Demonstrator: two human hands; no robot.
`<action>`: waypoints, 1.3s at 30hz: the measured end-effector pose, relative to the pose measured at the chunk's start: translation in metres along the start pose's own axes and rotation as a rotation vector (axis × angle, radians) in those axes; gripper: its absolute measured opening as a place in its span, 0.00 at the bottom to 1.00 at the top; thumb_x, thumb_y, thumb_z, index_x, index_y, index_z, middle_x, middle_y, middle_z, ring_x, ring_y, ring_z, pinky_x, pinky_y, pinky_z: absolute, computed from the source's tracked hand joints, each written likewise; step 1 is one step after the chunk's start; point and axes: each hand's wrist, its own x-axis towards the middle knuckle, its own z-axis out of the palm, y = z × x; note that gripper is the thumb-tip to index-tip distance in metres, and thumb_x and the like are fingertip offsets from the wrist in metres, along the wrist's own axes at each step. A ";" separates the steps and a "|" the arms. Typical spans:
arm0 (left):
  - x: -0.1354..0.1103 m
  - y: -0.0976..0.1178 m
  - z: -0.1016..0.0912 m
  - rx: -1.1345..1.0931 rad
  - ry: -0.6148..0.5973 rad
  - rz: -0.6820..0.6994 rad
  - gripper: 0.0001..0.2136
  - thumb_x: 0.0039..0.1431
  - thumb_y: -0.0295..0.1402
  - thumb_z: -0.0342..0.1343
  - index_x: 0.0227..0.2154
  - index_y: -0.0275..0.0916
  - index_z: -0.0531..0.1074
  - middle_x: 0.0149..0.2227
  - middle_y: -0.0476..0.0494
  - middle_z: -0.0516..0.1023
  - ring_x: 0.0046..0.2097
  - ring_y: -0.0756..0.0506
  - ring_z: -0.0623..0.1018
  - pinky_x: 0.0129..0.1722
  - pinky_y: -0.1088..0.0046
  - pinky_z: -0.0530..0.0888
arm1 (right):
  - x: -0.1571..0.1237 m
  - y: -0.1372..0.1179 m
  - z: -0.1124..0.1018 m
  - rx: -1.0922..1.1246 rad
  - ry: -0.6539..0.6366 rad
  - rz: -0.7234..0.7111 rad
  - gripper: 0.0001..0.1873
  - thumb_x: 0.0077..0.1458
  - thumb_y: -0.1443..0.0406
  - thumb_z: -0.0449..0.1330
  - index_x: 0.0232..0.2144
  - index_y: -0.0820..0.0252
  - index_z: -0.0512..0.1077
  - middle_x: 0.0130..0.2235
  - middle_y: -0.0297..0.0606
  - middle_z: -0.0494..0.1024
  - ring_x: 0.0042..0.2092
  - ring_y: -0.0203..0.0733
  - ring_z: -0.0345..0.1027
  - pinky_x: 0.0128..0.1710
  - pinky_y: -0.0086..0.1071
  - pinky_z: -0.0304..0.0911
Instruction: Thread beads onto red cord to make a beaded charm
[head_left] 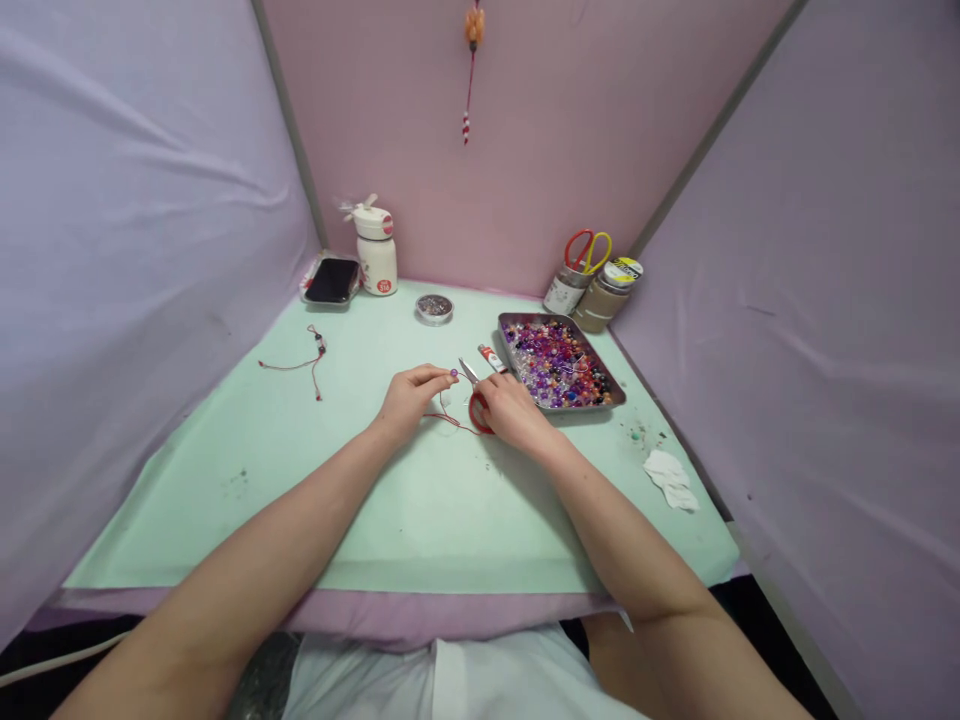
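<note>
My left hand (409,396) pinches a small purple bead (454,373) between thumb and fingertips, a little above the table. Red cord (444,418) runs from near these fingers and lies in loose loops between my hands. Closed around a pair of scissors (480,410) with red handles is my right hand (510,405); the silver blades point away and to the left, toward the bead. Its fingers cover part of the handles. Just beyond that hand lies a red and white lighter (491,358).
A metal tray (611,405) of mixed beads sits right of my hands. Behind stand a round container (434,309), a white bottle (376,262), a phone (333,281), a scissors cup (564,292) and a jar (602,303). A finished-looking cord piece (321,344) lies left, crumpled tissue (670,480) right.
</note>
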 end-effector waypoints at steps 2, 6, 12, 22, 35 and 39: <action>-0.001 0.002 0.000 0.011 0.003 -0.003 0.10 0.42 0.41 0.65 0.24 0.39 0.79 0.31 0.44 0.78 0.38 0.44 0.73 0.42 0.67 0.67 | 0.000 0.000 0.002 -0.007 0.014 0.017 0.17 0.56 0.75 0.48 0.44 0.63 0.69 0.45 0.50 0.71 0.46 0.49 0.62 0.43 0.38 0.56; -0.002 0.003 0.000 0.025 -0.007 -0.002 0.10 0.43 0.41 0.64 0.25 0.39 0.79 0.32 0.45 0.78 0.39 0.44 0.73 0.43 0.67 0.67 | 0.007 0.003 0.007 0.061 0.073 -0.025 0.16 0.56 0.75 0.49 0.43 0.62 0.71 0.44 0.49 0.72 0.45 0.48 0.64 0.43 0.38 0.58; -0.002 0.003 0.001 0.041 -0.026 0.005 0.09 0.44 0.40 0.63 0.24 0.39 0.79 0.32 0.45 0.79 0.39 0.44 0.74 0.44 0.67 0.67 | 0.029 0.004 0.010 0.121 0.062 -0.105 0.11 0.56 0.70 0.55 0.40 0.56 0.74 0.41 0.41 0.75 0.45 0.46 0.65 0.44 0.38 0.56; -0.002 0.000 0.001 0.028 -0.024 0.004 0.09 0.44 0.40 0.64 0.25 0.39 0.79 0.32 0.44 0.79 0.40 0.43 0.74 0.44 0.67 0.67 | 0.045 0.001 0.015 0.096 -0.044 -0.150 0.09 0.52 0.73 0.54 0.30 0.62 0.74 0.33 0.41 0.74 0.33 0.40 0.63 0.34 0.31 0.52; -0.003 0.000 0.003 0.047 -0.047 -0.025 0.12 0.43 0.43 0.64 0.26 0.40 0.80 0.33 0.43 0.79 0.40 0.43 0.74 0.43 0.67 0.67 | 0.021 0.013 0.003 0.470 0.377 -0.025 0.10 0.58 0.70 0.51 0.31 0.60 0.72 0.36 0.41 0.74 0.41 0.42 0.68 0.44 0.35 0.61; -0.005 0.000 0.004 0.039 -0.056 -0.046 0.12 0.42 0.43 0.65 0.26 0.40 0.80 0.31 0.43 0.79 0.38 0.44 0.73 0.41 0.67 0.67 | 0.007 0.002 -0.003 0.852 0.479 0.125 0.04 0.53 0.65 0.56 0.28 0.57 0.70 0.28 0.34 0.74 0.33 0.40 0.69 0.38 0.35 0.64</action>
